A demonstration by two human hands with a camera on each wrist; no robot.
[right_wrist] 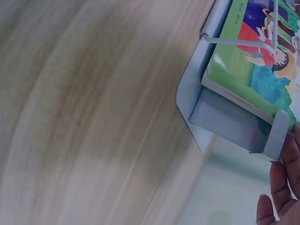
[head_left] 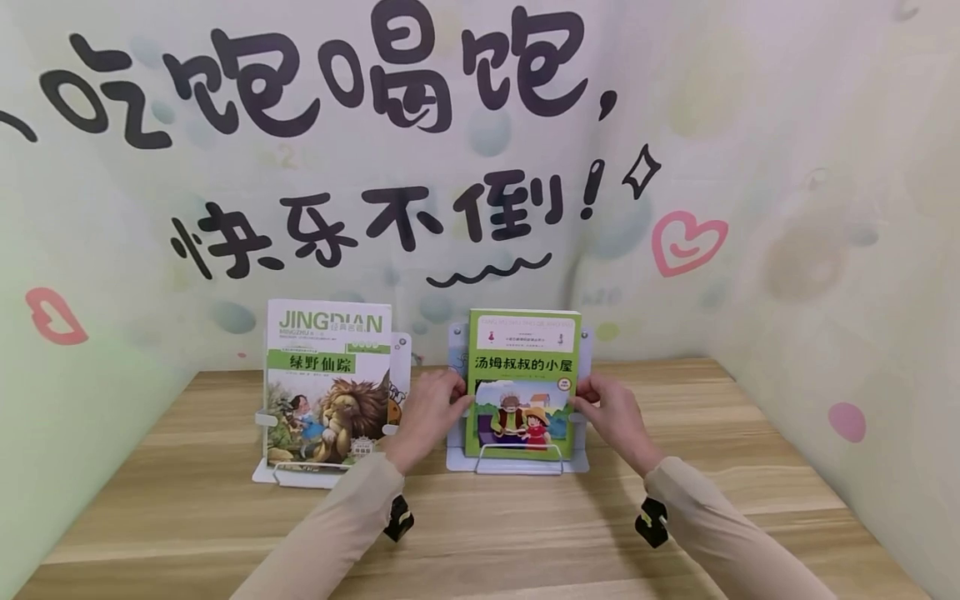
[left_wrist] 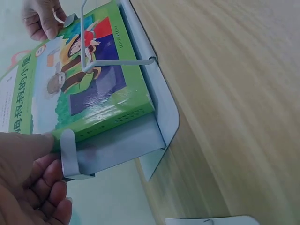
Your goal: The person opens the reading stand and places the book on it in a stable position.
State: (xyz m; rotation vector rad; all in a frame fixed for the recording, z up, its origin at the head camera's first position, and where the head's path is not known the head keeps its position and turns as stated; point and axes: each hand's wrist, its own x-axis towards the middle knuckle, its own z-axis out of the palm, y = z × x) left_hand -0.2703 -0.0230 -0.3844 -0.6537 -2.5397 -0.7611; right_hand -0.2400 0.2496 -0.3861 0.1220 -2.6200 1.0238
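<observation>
A green picture book (head_left: 523, 400) stands face out on a pale metal book stand (head_left: 455, 442), with a wire rest (head_left: 519, 471) across its lower front. My left hand (head_left: 429, 415) grips the stand's left side. Its thumb (left_wrist: 35, 146) lies at the book's edge by a side clip (left_wrist: 69, 149), and the other fingers curl behind the panel. My right hand (head_left: 617, 415) holds the opposite side in the same way, thumb and fingers at the book's right edge. Beside the right clip (right_wrist: 277, 136), its fingers (right_wrist: 283, 183) show partly, cut off by the frame.
Left of my left hand, a second book (head_left: 327, 383) with a lion and a girl on its cover stands on a similar stand (head_left: 401, 358). Both stands are on a wooden table (head_left: 525, 542), in front of a printed backdrop (head_left: 787, 208) with large black lettering.
</observation>
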